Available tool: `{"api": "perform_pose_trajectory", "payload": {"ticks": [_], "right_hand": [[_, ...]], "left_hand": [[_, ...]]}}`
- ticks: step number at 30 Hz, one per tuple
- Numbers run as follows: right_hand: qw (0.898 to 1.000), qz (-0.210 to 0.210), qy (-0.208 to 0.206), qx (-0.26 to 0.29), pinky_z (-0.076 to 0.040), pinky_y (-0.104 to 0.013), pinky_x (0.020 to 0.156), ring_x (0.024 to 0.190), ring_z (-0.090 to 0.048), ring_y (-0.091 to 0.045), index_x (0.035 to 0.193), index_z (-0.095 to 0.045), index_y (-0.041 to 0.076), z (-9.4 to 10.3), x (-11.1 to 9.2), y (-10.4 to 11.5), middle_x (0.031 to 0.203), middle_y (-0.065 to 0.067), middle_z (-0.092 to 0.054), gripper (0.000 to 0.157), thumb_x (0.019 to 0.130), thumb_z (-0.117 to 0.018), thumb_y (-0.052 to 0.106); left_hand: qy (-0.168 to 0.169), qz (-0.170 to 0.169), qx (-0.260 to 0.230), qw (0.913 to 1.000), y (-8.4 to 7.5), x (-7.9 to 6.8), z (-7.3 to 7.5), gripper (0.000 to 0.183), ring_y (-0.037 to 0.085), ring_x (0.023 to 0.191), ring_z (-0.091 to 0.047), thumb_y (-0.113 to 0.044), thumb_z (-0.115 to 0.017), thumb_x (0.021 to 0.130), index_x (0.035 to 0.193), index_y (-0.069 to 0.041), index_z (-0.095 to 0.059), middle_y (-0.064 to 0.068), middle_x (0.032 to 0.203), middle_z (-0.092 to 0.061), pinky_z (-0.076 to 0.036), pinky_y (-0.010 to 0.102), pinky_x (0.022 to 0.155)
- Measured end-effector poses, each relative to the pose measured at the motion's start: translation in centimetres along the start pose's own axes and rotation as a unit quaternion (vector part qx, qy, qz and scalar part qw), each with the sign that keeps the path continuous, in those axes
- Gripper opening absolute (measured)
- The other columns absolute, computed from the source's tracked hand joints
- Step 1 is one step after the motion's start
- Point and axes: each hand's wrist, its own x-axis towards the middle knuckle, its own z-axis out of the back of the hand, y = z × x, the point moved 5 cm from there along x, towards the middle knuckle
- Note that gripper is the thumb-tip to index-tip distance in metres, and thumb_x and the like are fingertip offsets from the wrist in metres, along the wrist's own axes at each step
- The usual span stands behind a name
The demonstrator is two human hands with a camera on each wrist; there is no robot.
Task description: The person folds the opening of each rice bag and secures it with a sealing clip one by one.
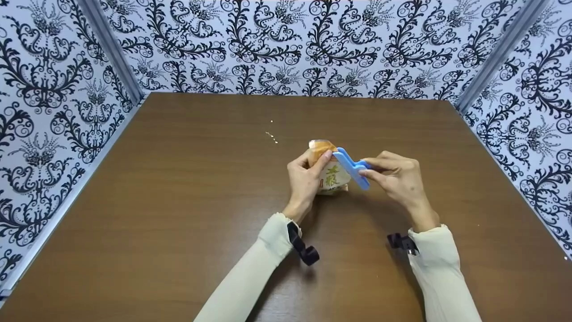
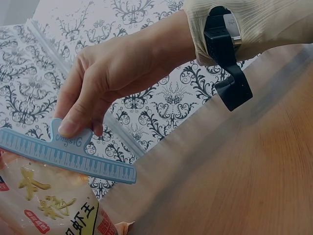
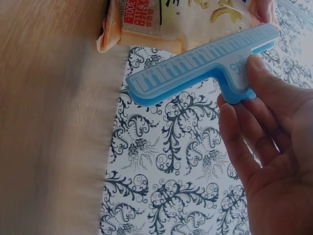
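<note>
My left hand (image 1: 306,179) grips a snack bag (image 1: 335,179) near its top, the thumb lying over the folded orange end. White and orange plastic with gold and red lettering shows on the bag in both wrist views. My right hand (image 1: 400,176) pinches the handle of a long blue bag clip (image 1: 351,167) between thumb and fingers. Along the clip (image 3: 200,61) runs a printed piano-key pattern. Its long bar lies at the bag's upper edge, overlapping the bag (image 2: 44,196) in the left wrist view.
A brown wooden table (image 1: 178,201) spreads under both hands. Small pale crumbs (image 1: 271,136) lie on it beyond the bag. Walls with black floral print (image 1: 277,49) stand at the back and both sides. Black camera straps (image 1: 304,246) sit on both wrists.
</note>
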Motion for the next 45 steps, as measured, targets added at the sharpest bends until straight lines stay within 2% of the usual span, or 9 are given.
{"api": "perform_pose_trajectory", "payload": {"ticks": [12,21,33,45], "right_hand": [[1.0,0.007,-0.007,-0.006,-0.053,-0.009,0.063,0.068,-0.062,0.003,0.095,-0.084,0.002,-0.09,0.11,0.07,0.076,-0.013,-0.074,0.024,0.073,-0.09,-0.005],[1.0,0.003,-0.005,-0.002,-0.054,-0.009,0.064,0.069,-0.062,0.002,0.096,-0.084,0.003,-0.1,0.1,0.03,0.076,-0.012,-0.074,0.022,0.076,-0.089,-0.003],[1.0,-0.003,-0.006,-0.001,-0.055,-0.011,0.063,0.069,-0.062,0.002,0.097,-0.084,0.004,-0.05,0.11,-0.09,0.077,-0.011,-0.074,0.021,0.077,-0.088,-0.002],[1.0,0.003,-0.016,-0.001,-0.051,-0.009,0.06,0.066,-0.06,0.003,0.095,-0.084,0.004,-0.17,0.13,-0.14,0.075,-0.012,-0.073,0.023,0.075,-0.09,-0.003]], "left_hand": [[0.004,-0.006,0.015,0.9999,-0.23,0.0,-0.04,0.018,0.011,0.073,-0.068,-0.014,-0.081,0.09,0.094,0.003,-0.078,0.003,0.083,-0.077,-0.056,0.026,0.067],[0.003,-0.01,0.004,0.9999,-0.11,-0.01,-0.03,0.018,0.012,0.072,-0.068,-0.012,-0.081,0.09,0.094,0.005,-0.077,0.003,0.082,-0.076,-0.055,0.027,0.067],[0.006,-0.013,0.007,0.9999,-0.15,0.07,-0.13,0.018,0.011,0.073,-0.069,-0.01,-0.08,0.09,0.097,0.006,-0.077,0.011,0.088,-0.079,-0.057,0.028,0.07],[0.007,-0.018,0.013,0.9997,-0.09,0.13,-0.13,0.017,0.008,0.072,-0.067,-0.009,-0.079,0.09,0.098,0.006,-0.077,0.008,0.087,-0.078,-0.056,0.025,0.067]]}}
